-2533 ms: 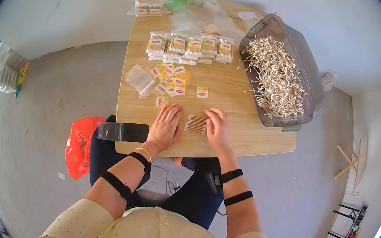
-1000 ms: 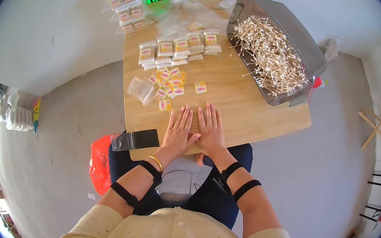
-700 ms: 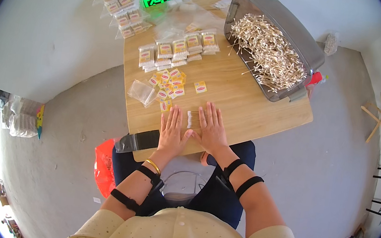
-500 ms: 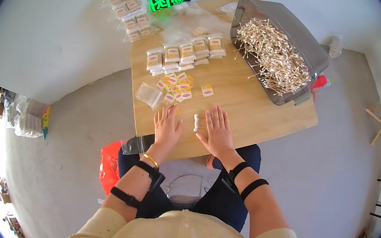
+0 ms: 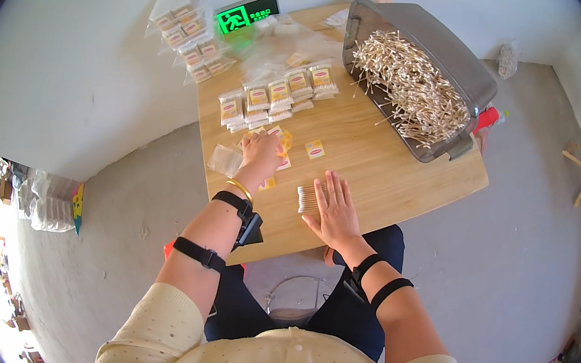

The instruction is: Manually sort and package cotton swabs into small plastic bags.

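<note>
My left hand [image 5: 262,153] reaches forward and lies, fingers down, on a scatter of small yellow and red paper labels [image 5: 315,149] near the middle of the wooden table [image 5: 385,175]. Whether it pinches one is hidden. Flat on the table nearer the front edge rests my right hand [image 5: 331,212], fingers spread, touching a small neat bundle of cotton swabs [image 5: 306,199] at its left side. Both forearms carry black straps, and the left wrist has a gold bangle.
A grey plastic tray [image 5: 465,61] heaped with loose cotton swabs fills the table's far right. Rows of filled swab packets [image 5: 272,96] lie beyond the labels, empty clear bags [image 5: 223,160] at the left edge. More packets [image 5: 189,35] and a green lit sign [image 5: 247,13] lie at the far left.
Both hands lay side by side over the swab bundle. My left hand has since moved forward onto the labels, while my right hand stays by the bundle. My view has shifted.
</note>
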A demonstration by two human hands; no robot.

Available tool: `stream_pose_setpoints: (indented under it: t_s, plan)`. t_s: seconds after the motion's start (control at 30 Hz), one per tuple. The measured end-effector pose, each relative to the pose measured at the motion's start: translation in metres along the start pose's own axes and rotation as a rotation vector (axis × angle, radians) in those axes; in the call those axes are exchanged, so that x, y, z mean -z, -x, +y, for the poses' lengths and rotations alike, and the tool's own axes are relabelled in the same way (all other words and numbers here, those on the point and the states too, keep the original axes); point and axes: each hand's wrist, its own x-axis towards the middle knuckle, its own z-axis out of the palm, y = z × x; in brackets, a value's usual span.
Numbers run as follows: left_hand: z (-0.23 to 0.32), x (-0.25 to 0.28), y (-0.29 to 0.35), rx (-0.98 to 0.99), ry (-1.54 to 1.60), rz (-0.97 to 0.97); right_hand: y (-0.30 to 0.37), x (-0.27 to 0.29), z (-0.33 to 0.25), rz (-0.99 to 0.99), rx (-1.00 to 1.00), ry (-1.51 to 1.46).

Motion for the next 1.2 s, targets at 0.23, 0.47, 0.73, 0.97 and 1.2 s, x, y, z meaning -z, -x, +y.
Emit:
stream_pose_setpoints:
  t_s: [0.23,0.47,0.73,0.97,1.2]
  plan:
    - [-0.013,-0.024,0.03,0.12,1.029,-0.153,0.001,-0.002,0.001,0.042,0.012,-0.021]
    - [0.021,-0.067,0.079,0.305,1.088,-0.058,0.0,-0.001,-0.001,0.069,0.016,-0.012]
    - [0.051,-0.088,0.094,0.375,0.955,0.147,0.003,0.0,-0.001,0.07,0.001,-0.006]
    - [0.052,-0.07,0.11,0.297,0.468,0.244,0.002,-0.002,-0.001,0.003,0.01,0.116]
    - [-0.07,-0.021,0.18,0.355,0.312,0.341,-0.001,-0.006,-0.001,-0.001,0.0,0.094]
